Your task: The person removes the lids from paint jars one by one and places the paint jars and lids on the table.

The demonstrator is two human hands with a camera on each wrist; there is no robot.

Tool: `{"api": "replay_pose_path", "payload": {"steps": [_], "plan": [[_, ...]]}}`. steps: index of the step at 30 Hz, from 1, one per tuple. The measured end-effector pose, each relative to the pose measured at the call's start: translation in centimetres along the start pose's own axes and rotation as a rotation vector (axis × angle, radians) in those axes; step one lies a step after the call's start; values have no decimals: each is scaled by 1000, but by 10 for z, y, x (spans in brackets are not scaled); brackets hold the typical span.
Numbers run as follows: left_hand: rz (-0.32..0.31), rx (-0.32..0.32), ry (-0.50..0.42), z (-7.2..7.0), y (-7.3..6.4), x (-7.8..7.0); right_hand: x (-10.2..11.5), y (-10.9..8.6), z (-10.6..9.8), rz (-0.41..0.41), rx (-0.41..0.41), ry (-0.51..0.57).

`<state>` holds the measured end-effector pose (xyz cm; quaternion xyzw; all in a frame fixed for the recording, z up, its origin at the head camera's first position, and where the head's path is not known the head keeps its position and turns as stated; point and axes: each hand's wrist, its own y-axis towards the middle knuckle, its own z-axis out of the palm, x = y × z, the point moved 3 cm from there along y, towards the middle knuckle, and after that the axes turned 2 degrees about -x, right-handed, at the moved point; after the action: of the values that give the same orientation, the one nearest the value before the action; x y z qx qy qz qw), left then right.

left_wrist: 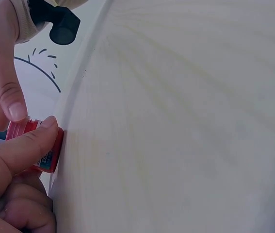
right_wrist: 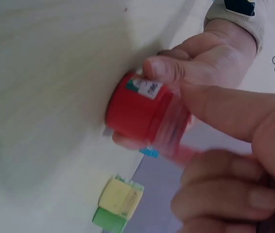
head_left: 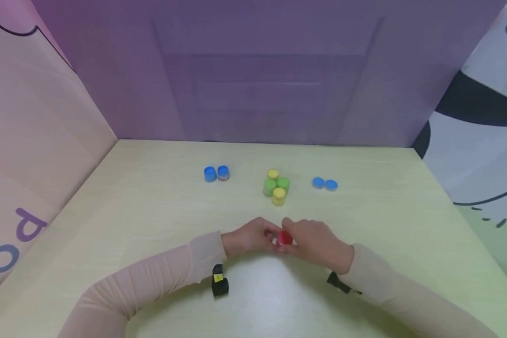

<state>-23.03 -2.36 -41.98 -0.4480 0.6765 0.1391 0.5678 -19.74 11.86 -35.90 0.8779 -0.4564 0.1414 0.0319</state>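
Note:
Near the front middle of the table, both hands meet around a small red jar (right_wrist: 130,109) with a printed label. My left hand (head_left: 253,234) grips the jar's body, its thumb laid along the side in the left wrist view. At the jar's translucent reddish lid end (right_wrist: 173,126), my right hand (head_left: 318,241) pinches with thumb and fingers. Motion blurs that end in the right wrist view. From the head view, the jar's red top (head_left: 285,238) shows between the two hands, low over the table.
Beyond the hands, green jars (head_left: 270,187) and yellow jars (head_left: 279,197) cluster together. Two blue jars (head_left: 210,174) stand at the back left, and two low blue round pieces (head_left: 318,183) lie to the right. A purple panel (head_left: 262,94) borders the table's (head_left: 165,197) back.

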Motion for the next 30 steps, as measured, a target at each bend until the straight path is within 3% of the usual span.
{"api": "replay_pose_path", "payload": {"steps": [8,13,19,24,30], "plan": [[36,22,-15,2,1,1,-5,-3,-3,-70,42,42],[1,-7,17,1,1,0,-5,-5,-4,-128,0,33],[7,7,10,1,1,0,-2,-3,-2,-45,-84,-59],[-2,9,-6,0,0,0,-1,0,1,55,-47,-96],[-25,4,-1,0,1,1,-1,0,-1,34,-36,-97]]}}
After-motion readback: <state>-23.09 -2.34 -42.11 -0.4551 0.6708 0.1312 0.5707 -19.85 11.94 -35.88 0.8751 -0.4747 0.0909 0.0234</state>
